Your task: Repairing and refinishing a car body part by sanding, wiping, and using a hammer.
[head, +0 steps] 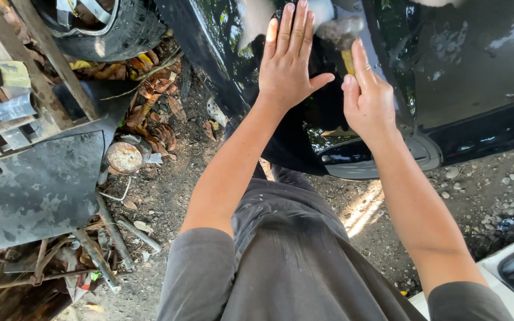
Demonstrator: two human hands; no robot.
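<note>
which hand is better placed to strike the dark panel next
Right, probably. The right hand is shut on the hammer, its blurred head up at the dark car panel. The left hand lies flat and open on the panel, holding nothing.

No packages, labels, signs, screens.

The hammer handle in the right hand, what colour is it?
Yellowish, like pale wood; the hammer handle shows just above the right hand in the head view.
</note>
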